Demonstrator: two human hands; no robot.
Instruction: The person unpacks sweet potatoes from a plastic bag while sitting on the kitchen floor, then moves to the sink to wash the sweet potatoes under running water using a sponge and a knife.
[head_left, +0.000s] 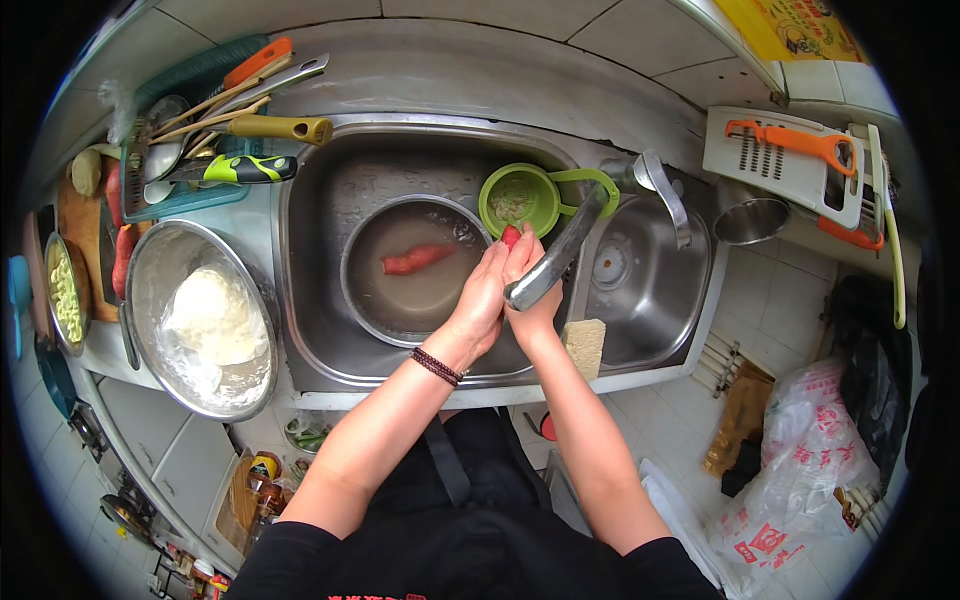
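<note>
Under the end of the metal faucet (551, 259), my left hand (484, 296) and my right hand (534, 281) are pressed together around a red-skinned root vegetable (511, 236), whose tip shows between the fingers. Most of it is hidden by the hands and the spout. Just beyond them, a green plastic strainer (519, 196) with bits in it stands in the large sink basin (322, 300). To the left, another red root vegetable (418, 259) lies in cloudy water in a round metal bowl (352, 300).
Left of the sink, a steel bowl (146, 322) holds dough under clear film. A teal rack (217, 201) of utensils, including a green-handled knife (251, 169), is behind it. Right are a small basin (660, 315), a sponge-like block (585, 349) on the sink edge, and hanging graters (795, 187).
</note>
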